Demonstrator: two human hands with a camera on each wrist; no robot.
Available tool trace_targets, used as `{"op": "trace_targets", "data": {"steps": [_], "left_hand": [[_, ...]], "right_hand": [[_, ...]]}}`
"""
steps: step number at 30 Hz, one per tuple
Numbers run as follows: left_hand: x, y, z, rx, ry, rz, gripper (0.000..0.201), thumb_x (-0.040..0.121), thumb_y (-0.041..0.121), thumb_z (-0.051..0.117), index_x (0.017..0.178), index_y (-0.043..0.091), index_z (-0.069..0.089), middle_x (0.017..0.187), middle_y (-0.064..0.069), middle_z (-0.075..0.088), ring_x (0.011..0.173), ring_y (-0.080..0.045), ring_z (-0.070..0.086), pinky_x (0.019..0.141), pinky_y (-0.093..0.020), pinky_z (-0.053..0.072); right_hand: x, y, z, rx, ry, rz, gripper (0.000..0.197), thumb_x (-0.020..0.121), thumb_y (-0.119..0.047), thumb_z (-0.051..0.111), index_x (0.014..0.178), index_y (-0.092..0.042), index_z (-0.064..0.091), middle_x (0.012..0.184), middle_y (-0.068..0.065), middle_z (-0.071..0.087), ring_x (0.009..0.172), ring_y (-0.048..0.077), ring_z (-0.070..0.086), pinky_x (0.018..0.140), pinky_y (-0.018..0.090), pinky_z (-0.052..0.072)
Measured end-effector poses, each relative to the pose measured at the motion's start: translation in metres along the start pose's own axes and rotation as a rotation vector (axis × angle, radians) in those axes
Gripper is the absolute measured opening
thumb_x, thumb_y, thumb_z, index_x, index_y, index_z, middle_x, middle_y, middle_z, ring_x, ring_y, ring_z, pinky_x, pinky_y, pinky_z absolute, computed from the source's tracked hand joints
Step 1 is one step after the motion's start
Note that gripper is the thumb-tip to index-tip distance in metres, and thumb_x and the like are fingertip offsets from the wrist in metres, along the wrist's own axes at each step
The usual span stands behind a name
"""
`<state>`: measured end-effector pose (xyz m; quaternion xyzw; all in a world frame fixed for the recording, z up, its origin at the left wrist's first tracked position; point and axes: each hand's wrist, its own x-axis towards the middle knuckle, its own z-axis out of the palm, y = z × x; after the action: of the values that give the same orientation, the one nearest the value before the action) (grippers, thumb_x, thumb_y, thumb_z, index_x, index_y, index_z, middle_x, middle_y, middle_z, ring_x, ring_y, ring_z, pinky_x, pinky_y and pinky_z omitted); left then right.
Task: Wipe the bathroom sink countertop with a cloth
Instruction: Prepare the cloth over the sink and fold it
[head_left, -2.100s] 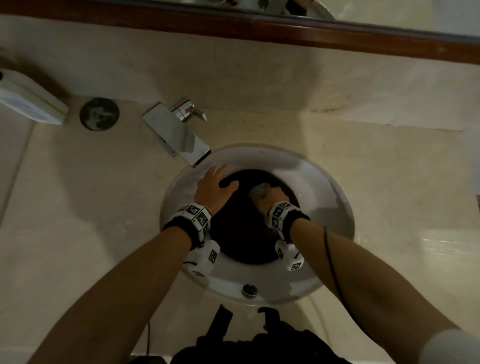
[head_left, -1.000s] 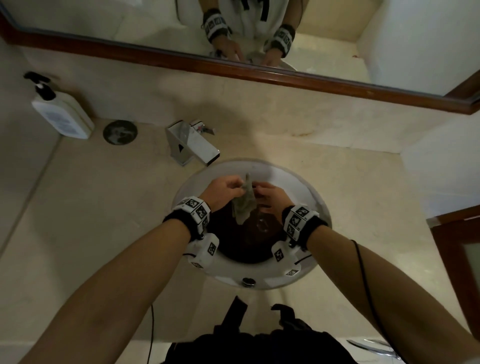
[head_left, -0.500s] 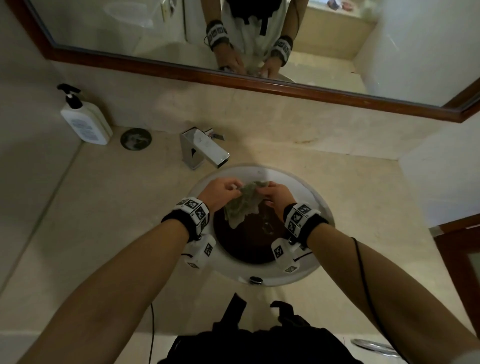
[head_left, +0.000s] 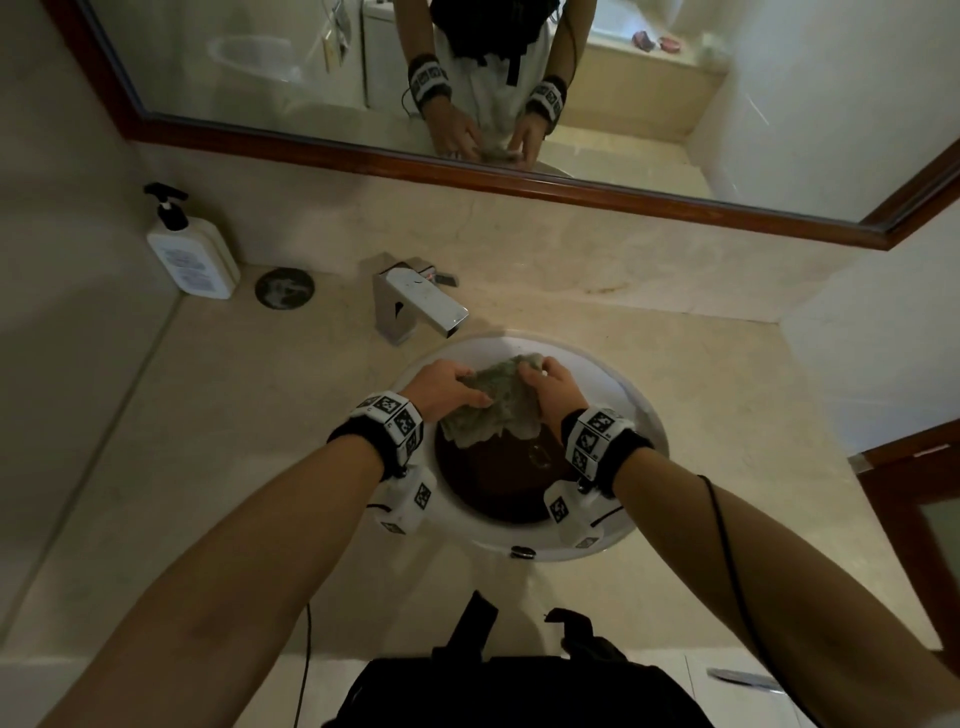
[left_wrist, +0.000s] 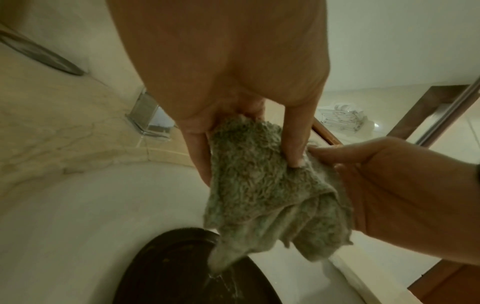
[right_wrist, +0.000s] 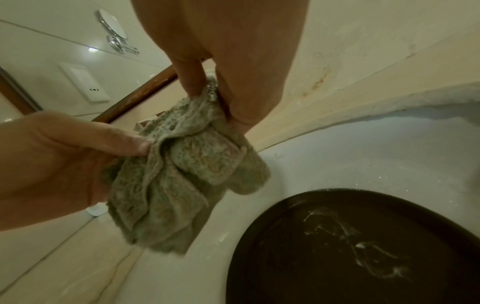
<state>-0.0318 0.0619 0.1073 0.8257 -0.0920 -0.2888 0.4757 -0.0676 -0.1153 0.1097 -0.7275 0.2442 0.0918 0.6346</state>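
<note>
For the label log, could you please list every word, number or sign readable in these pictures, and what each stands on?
No text can be read.
Pump bottle: grey printed lines on its label, too small and blurred to read.
Wrist bands: black-and-white square marker patterns, no letters legible.
Faucet: a small red mark by the handle, not readable.

The cloth (head_left: 496, 410) hangs over the sink (head_left: 631, 410), between the 2 hands. The tap (head_left: 415, 301) stands behind the sink. The soap bottle (head_left: 189, 252) stands far left, near the wall.
</note>
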Motion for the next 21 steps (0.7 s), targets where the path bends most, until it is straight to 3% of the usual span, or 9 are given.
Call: {"op": "trace_targets", "data": {"steps": [5,7,11,13,15,18,21], "left_hand": [[-0.005,0.001,-0.003,-0.039,0.046,-0.013,0.058,0.076,0.032,0.078,0.122,0.001,0.062,0.121,-0.014,0.065,0.109,-0.028,0.062,0.097,-0.042,0.050],[-0.007,0.001,-0.004,-0.041,0.071,-0.001,0.059,0.074,0.032,0.078,0.122,0.002,0.062,0.121,-0.013,0.065,0.108,-0.027,0.062,0.097,-0.041,0.050],[-0.013,0.007,-0.005,-0.097,0.068,0.029,0.032,0.076,0.017,0.078,0.102,0.003,0.068,0.097,-0.010,0.068,0.091,-0.024,0.064,0.079,-0.032,0.052],[-0.016,0.011,-0.007,-0.124,0.073,0.016,0.016,0.077,0.009,0.076,0.091,0.006,0.067,0.085,-0.009,0.066,0.081,-0.024,0.064,0.068,-0.030,0.053],[-0.021,0.015,-0.008,-0.156,0.086,-0.023,0.014,0.080,0.002,0.071,0.082,0.012,0.062,0.081,-0.007,0.064,0.074,-0.021,0.062,0.058,-0.028,0.053],[-0.031,0.018,-0.010,-0.156,0.126,-0.088,0.018,0.083,0.001,0.067,0.083,0.016,0.058,0.084,-0.006,0.061,0.070,-0.018,0.058,0.060,-0.029,0.052],[-0.044,0.017,-0.014,-0.145,0.201,-0.125,0.017,0.083,0.004,0.068,0.096,0.012,0.059,0.089,-0.008,0.061,0.073,-0.018,0.058,0.063,-0.030,0.049]], "right_hand": [[-0.012,-0.003,0.001,0.199,-0.083,0.094,0.042,0.085,-0.025,0.071,0.117,-0.002,0.056,0.111,0.020,0.067,0.101,0.036,0.067,0.089,0.054,0.053],[-0.017,-0.007,-0.001,0.185,-0.149,0.131,0.037,0.082,-0.017,0.073,0.112,-0.001,0.059,0.108,0.020,0.069,0.098,0.037,0.068,0.087,0.054,0.054],[-0.021,-0.008,-0.007,0.172,-0.239,0.196,0.021,0.082,-0.005,0.069,0.102,0.003,0.065,0.106,0.023,0.070,0.094,0.039,0.068,0.084,0.051,0.056],[-0.019,-0.007,-0.009,0.214,-0.228,0.201,0.024,0.083,-0.004,0.066,0.105,0.004,0.064,0.108,0.023,0.069,0.095,0.038,0.067,0.086,0.050,0.055],[-0.019,-0.007,-0.008,0.278,-0.222,0.212,0.030,0.083,-0.005,0.064,0.112,0.002,0.061,0.109,0.020,0.068,0.098,0.037,0.065,0.088,0.047,0.054],[-0.023,-0.007,-0.007,0.338,-0.293,0.235,0.034,0.082,-0.006,0.064,0.116,-0.001,0.059,0.111,0.019,0.067,0.103,0.038,0.064,0.087,0.047,0.054],[-0.031,-0.010,0.000,0.364,-0.403,0.247,0.042,0.080,-0.004,0.065,0.120,0.002,0.056,0.115,0.022,0.066,0.105,0.039,0.064,0.083,0.046,0.055]]}}
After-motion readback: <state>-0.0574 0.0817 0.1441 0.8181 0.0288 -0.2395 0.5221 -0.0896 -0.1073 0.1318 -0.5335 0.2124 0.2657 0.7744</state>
